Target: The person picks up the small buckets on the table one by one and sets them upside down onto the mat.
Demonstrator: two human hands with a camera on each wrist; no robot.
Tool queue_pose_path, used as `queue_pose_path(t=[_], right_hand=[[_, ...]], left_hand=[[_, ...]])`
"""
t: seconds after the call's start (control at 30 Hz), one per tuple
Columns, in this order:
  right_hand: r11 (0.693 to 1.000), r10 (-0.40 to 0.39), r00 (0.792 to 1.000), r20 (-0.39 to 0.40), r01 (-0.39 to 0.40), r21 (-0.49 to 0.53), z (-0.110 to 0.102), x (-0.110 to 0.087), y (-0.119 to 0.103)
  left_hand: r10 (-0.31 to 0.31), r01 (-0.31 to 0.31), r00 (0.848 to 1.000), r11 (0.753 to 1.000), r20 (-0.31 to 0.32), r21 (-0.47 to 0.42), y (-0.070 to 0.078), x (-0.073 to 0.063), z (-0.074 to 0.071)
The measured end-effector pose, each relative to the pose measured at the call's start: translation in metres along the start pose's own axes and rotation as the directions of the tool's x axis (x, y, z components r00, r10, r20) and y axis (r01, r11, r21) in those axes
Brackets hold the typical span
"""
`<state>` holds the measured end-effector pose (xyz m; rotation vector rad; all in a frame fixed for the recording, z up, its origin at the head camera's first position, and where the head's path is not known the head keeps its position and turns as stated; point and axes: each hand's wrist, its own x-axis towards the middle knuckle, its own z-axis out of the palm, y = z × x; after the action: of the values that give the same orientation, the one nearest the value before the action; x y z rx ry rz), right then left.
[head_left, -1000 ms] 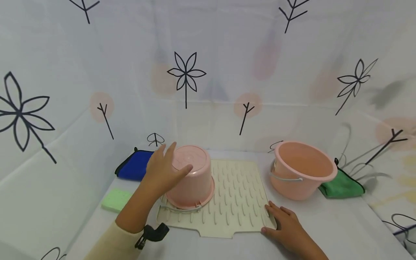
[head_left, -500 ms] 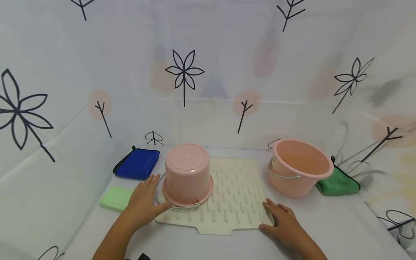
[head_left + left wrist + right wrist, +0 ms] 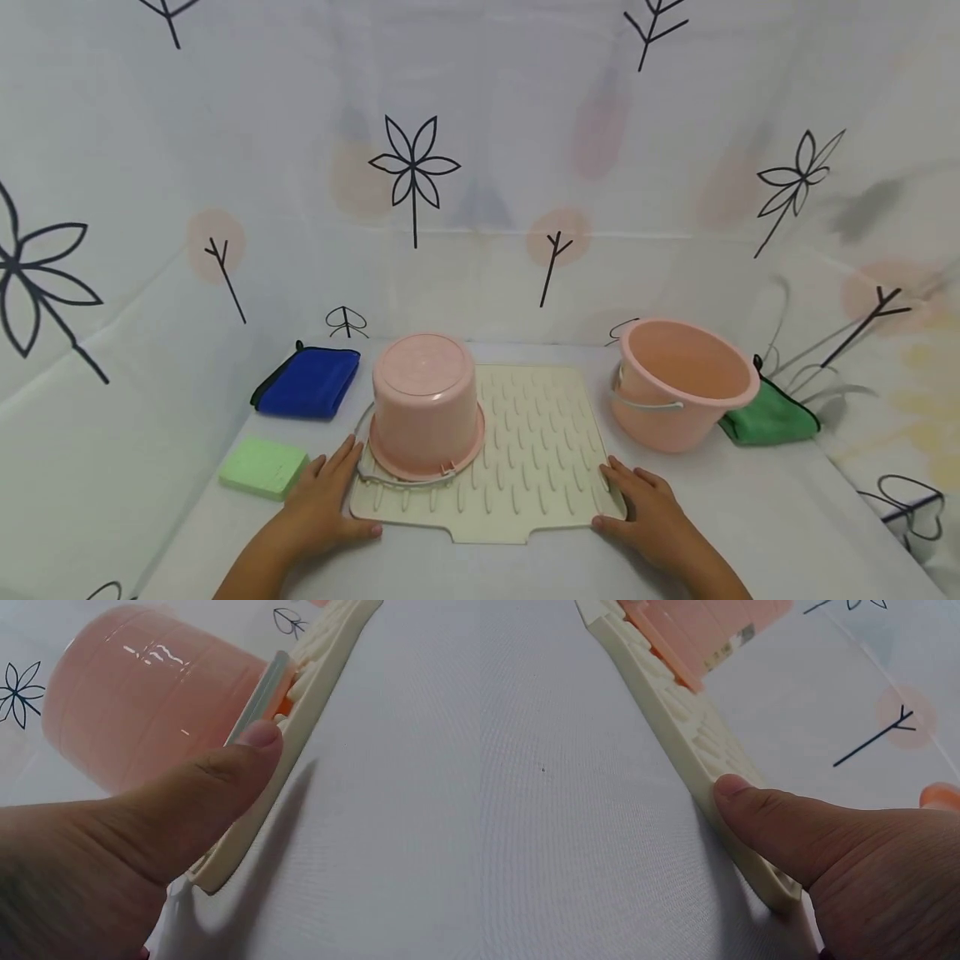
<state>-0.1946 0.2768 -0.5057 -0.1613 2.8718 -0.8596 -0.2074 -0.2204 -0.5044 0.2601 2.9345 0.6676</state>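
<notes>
In the head view a cream drainboard point(image 3: 532, 450) with raised ridges and a front spout lies on the table. A pink bucket point(image 3: 423, 392) stands upside down on its left part, the bucket's grey handle lying around the rim. My left hand point(image 3: 318, 508) holds the board's front left corner, thumb point(image 3: 240, 761) at the front edge beside the handle in the left wrist view. At the front right corner, my right hand point(image 3: 652, 517) holds the board, its thumb point(image 3: 761, 814) pressed on the edge in the right wrist view. The other fingertips are hidden in both wrist views.
A second pink bucket point(image 3: 682, 387) stands upright at the right, beside a folded green cloth point(image 3: 772, 414). At the left lie a folded blue cloth point(image 3: 311, 383) and a light green sponge point(image 3: 264, 468). A patterned white curtain point(image 3: 480, 275) hangs behind the table.
My left hand has come down from beside the upturned bucket's top to the board's front left corner. The right hand stays at its corner. The head view has shifted slightly.
</notes>
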Motion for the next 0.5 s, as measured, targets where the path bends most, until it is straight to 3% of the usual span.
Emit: queue_pose_path(t=[0.5], right_hand=[[1.0,0.023,1.0,0.006,-0.022,-0.006,-0.0012,-0.0019,-0.0026]], left_hand=[[-0.029,0.031,0.999,0.997,-0.035,0.07,-0.0013,0.0012,0.004]])
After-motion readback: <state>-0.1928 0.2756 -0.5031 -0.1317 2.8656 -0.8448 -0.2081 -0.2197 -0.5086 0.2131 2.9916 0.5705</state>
